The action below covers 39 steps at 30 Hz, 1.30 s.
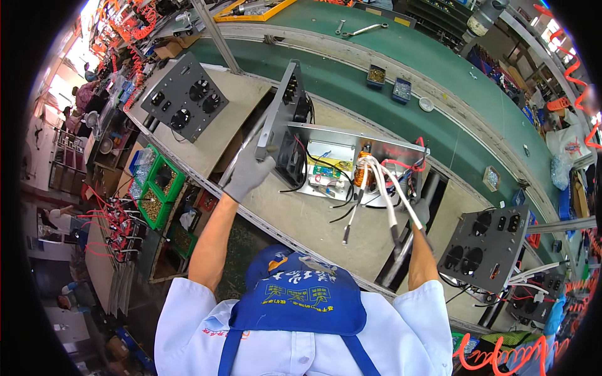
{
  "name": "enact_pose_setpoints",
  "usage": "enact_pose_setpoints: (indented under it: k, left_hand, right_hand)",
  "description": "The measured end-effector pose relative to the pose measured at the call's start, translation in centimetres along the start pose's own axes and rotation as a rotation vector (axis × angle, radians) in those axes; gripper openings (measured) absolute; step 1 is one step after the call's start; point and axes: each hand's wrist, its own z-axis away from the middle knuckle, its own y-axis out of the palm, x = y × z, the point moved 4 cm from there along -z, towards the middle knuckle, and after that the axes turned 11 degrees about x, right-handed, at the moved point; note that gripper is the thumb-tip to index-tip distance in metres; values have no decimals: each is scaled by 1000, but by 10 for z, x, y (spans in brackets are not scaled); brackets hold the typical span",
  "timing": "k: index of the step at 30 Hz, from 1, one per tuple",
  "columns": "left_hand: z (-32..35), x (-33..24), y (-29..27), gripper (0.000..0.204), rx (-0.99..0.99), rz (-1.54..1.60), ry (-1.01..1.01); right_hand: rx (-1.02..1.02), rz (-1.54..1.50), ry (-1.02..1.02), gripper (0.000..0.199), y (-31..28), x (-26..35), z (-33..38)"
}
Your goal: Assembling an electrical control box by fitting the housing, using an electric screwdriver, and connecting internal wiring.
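A metal chassis [342,135] lies open on the board in front of me, with a green circuit board [329,172], a copper-wound coil [362,170] and thick white cables [384,188] inside and hanging out. At its left end stands a dark grey fan panel [285,106], tilted upright. My left hand [251,174], in a grey glove, is closed on the panel's near lower edge. My right hand [421,212], also gloved, is at the chassis's right end beside the white cables. The cables and my forearm partly hide its fingers, so its grip is unclear.
Grey fan panels stand at left [186,98] and right [486,247] on the roller line. Green bins [160,188] of small fasteners are at left. Beyond runs a green bench [351,72] with small parts boxes [402,91] and wrenches [365,29]. Orange coiled hoses [567,69] hang at right.
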Motion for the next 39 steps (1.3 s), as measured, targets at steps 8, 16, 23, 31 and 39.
enact_pose_setpoints:
  k: [8,16,23,31,39]
  left_hand:
    - [-34,33,-58,62,205,34,-142]
    - [-39,61,-62,55,133,31,-95]
    - [-17,61,-54,54,78,256,35]
    - [-10,60,-32,64,45,330,19]
    - [-11,44,-13,60,50,389,54]
  right_hand:
    - [13,-111,-49,37,72,-7,133]
    - [-241,-5,-261,71,28,79,248]
    - [-435,-180,-885,94,-27,221,303]
    - [-404,-113,-1046,46,-82,350,206]
    - [-72,15,-81,39,-73,273,-11]
